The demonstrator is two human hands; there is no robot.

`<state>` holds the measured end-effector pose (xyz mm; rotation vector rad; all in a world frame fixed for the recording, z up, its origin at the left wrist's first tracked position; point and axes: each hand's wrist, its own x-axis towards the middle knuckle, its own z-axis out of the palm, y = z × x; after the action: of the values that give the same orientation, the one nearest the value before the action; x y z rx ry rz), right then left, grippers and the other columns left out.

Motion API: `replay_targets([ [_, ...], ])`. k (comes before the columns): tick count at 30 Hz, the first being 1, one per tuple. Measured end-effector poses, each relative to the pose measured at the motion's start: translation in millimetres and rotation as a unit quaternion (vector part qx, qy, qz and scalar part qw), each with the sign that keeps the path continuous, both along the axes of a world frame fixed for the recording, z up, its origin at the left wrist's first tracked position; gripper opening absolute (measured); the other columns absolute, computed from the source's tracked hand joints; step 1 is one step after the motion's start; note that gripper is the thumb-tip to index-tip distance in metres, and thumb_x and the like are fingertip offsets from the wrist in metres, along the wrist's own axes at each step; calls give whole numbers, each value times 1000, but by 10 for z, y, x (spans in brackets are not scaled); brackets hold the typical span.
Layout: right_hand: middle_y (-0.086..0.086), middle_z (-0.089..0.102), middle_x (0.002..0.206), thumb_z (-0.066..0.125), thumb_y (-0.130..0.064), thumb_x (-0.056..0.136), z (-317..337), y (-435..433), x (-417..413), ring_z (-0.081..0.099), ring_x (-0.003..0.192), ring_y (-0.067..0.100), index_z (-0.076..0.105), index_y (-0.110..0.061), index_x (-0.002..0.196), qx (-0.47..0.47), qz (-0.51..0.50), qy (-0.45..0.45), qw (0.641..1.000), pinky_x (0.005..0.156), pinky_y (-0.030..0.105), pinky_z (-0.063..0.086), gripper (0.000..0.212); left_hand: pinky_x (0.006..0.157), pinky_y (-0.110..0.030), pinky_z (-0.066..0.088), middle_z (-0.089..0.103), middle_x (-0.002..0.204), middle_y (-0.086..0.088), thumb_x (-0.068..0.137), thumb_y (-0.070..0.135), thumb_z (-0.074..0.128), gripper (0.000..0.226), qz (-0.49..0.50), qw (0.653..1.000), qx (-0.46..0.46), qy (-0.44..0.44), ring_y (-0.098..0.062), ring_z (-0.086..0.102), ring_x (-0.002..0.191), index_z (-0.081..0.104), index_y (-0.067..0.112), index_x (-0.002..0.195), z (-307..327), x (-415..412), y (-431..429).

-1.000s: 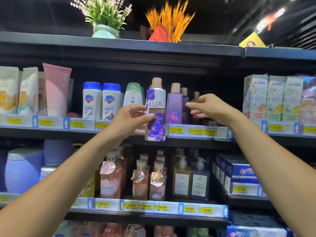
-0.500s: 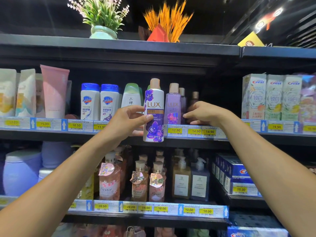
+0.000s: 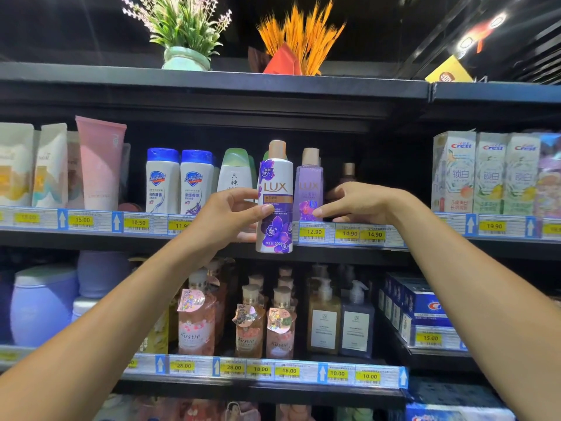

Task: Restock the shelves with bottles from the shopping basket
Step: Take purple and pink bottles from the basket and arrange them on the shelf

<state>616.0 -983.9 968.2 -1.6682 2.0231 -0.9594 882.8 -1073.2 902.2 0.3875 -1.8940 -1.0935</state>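
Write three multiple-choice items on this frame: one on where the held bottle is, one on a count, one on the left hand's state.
1. Where is the white LUX bottle?
A. Lying in a basket.
B. In the air in front of the price rail, left of the lilac LUX bottle.
C. Standing on the bottom shelf.

2. How many blue-capped Safeguard bottles show at the shelf front?
A. One.
B. Two.
C. Four.

3. What is the left hand doing?
A. Gripping the white LUX bottle.
B. Hanging open and empty.
C. Pressing a price tag.

Answers:
1 B, its base hangs below the rail.
2 B, two blue caps stand side by side.
3 A, thumb and fingers curl round its side.
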Motion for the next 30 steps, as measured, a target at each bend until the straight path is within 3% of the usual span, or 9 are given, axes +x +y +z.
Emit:
replay_targets([
  [4,0,73,121,86,-44,75,-1,-43,89,68,116,16,63,-20,126,-1,-1,-4,1000,106,45,53,61,84,-38,62,76,114,1,78,41,72,54,-4,1000,-1,0,-11,74,106,62,21,127,-4,13,-2],
  [10,-2,73,122,86,-48,74,-2,-61,115,68,116,16,62,-21,131,3,10,-13,1000,107,46,51,67,88,-42,62,76,116,0,83,37,72,50,-6,1000,1,-2,-14,73,108,62,20,129,-33,39,-26],
  [16,-1,59,144,96,-71,37,3,51,7,60,126,16,50,-15,146,-38,-33,41,998,105,40,52,130,92,-48,61,77,112,-2,81,38,74,49,-21,1000,-7,3,-17,74,108,63,20,125,2,-15,24],
  [18,-1,57,143,94,-73,35,2,160,-18,60,124,17,48,-12,147,-72,-48,63,994,102,39,53,135,92,-50,61,78,111,-1,79,39,74,49,-24,1000,-15,6,-17,74,107,63,22,123,25,-66,68],
  [20,-3,63,126,93,-66,48,14,300,2,62,115,13,56,-19,132,-122,-54,92,987,89,27,54,103,92,-51,61,79,109,-2,84,36,74,44,-34,999,-19,11,-18,75,105,64,20,124,50,-134,108],
  [22,-5,67,120,90,-47,71,21,447,75,64,110,8,61,-19,133,-209,-62,108,970,79,17,49,74,92,-51,61,79,107,-4,89,30,75,39,-48,999,-21,16,-21,76,102,65,17,124,81,-206,145],
  [25,-8,75,114,78,-37,89,52,659,243,71,104,5,71,-22,126,-354,-46,78,931,85,26,59,41,90,-48,62,79,106,-3,88,31,77,40,-53,998,-34,19,-18,76,102,66,18,124,142,-334,208],
  [28,-8,76,113,70,-42,95,79,851,413,72,104,10,70,-26,124,-330,13,26,944,84,34,60,34,82,-41,64,79,103,-3,91,24,77,32,-67,996,-52,39,-13,75,96,68,18,122,238,-466,300],
  [30,-8,76,116,70,-42,95,81,918,461,71,108,11,67,-27,128,-293,33,49,954,87,37,60,37,77,-38,63,79,103,-3,92,22,77,30,-80,993,-71,53,-14,76,96,69,18,121,305,-557,351],
])
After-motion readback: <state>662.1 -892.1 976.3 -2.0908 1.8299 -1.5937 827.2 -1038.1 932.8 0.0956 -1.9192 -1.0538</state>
